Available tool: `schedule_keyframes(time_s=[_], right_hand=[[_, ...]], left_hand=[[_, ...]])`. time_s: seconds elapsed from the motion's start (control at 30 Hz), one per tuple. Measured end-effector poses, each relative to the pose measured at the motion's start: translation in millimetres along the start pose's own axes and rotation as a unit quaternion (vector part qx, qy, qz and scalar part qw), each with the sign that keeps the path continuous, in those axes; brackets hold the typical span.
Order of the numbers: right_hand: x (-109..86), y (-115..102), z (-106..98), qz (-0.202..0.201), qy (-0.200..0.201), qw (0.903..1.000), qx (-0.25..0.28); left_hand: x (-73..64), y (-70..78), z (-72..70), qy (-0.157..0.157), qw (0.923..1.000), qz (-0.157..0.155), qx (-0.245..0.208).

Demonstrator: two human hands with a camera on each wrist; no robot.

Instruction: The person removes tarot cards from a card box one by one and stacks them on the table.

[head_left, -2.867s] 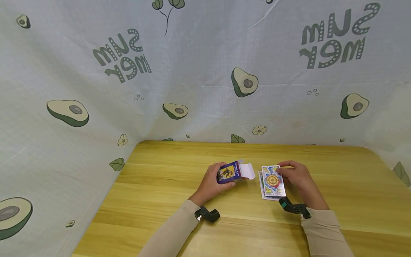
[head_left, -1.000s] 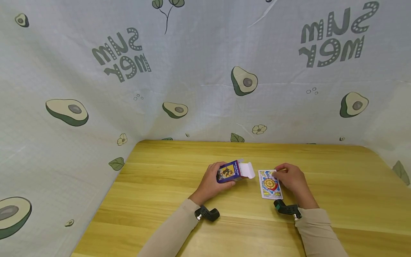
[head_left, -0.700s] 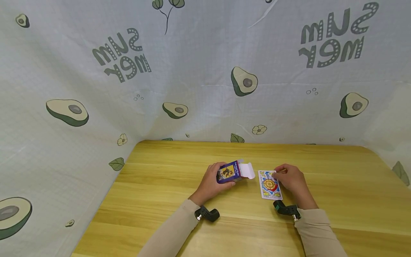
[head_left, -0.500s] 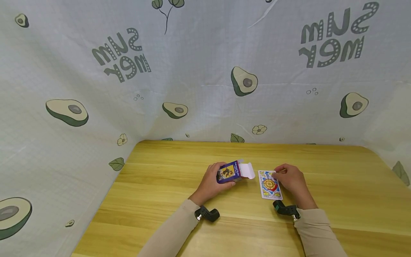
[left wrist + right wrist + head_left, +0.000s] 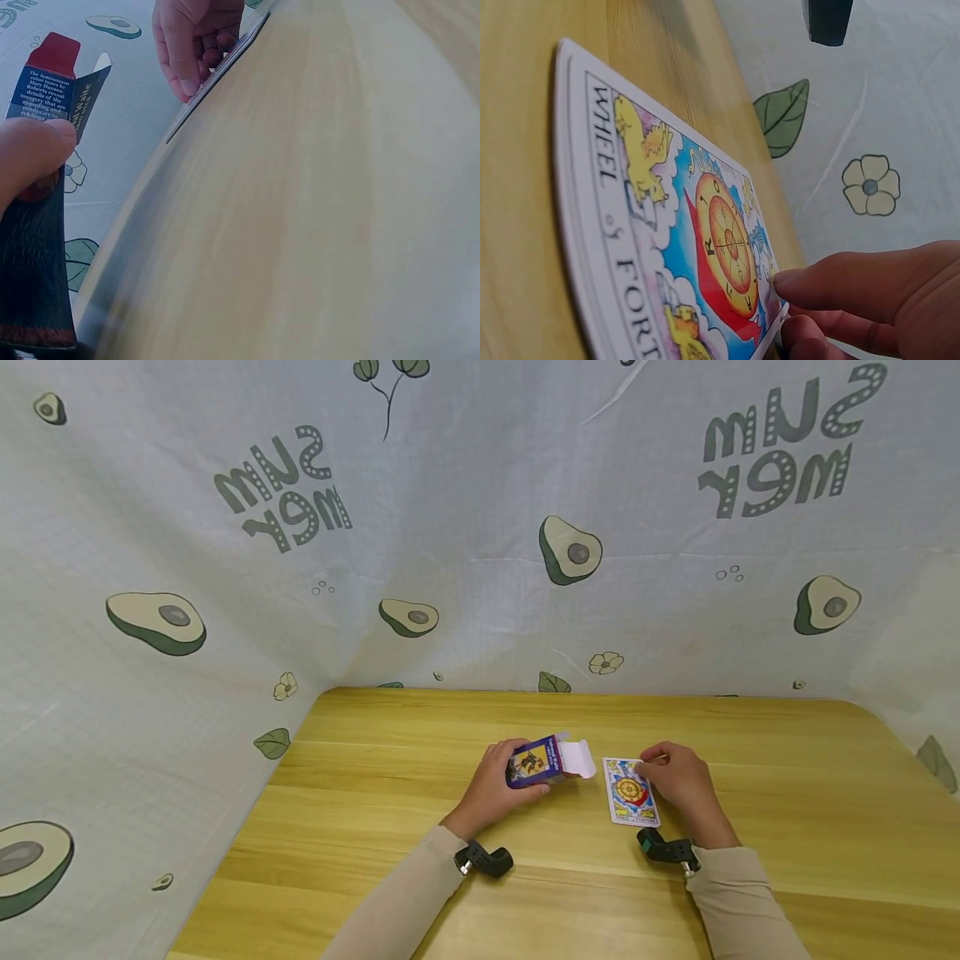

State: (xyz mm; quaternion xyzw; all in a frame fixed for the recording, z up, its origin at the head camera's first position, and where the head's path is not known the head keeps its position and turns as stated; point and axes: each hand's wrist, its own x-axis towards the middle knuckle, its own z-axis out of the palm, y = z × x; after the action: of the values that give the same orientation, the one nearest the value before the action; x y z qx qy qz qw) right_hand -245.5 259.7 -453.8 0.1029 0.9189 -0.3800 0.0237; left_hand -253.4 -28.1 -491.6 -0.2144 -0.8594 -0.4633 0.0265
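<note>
My left hand [image 5: 489,792] grips a purple tarot card box [image 5: 531,763], thumb on the near side. The box is tilted off the table, its white end flap [image 5: 577,759] open toward the right. In the left wrist view my thumb [image 5: 37,154] presses the box's narrow side. To the right, a small stack of tarot cards [image 5: 632,795] lies on the table, a Wheel of Fortune card [image 5: 724,232] face up on top. My right hand [image 5: 682,781] pinches the stack at its far right corner, thumb on the top face, other fingers at the edge and partly hidden.
The wooden table [image 5: 405,835] runs back to a white cloth [image 5: 480,543] printed with avocados and lettering, which hangs behind it and along the left. A black wrist camera [image 5: 487,860] sits on my left wrist, another black camera [image 5: 666,850] on my right.
Since the earliest frame, my right hand has moved slightly left, and the Wheel of Fortune card, then offset, now lines up with the cards beneath. My left hand and the box have stayed put.
</note>
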Motion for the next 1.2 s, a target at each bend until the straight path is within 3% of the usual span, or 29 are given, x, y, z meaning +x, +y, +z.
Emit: schedule_keyframes(time_s=[0.33,0.77,1.2], right_hand=[[0.5,-1.8,-3.6,0.006,-0.006,0.9994,0.035],[-8.5,-25.9,-7.7,-0.04,-0.015,0.9963,0.074],[-20.9,-50.6,-7.0,-0.071,-0.058,0.9885,0.121]], left_hand=[[-0.4,-0.1,-0.6,-0.003,1.0,0.0,-0.002],[-0.2,0.0,-1.1,-0.002,1.0,0.004,-0.005],[-0.2,1.2,-1.0,-0.002,1.0,0.002,0.0]])
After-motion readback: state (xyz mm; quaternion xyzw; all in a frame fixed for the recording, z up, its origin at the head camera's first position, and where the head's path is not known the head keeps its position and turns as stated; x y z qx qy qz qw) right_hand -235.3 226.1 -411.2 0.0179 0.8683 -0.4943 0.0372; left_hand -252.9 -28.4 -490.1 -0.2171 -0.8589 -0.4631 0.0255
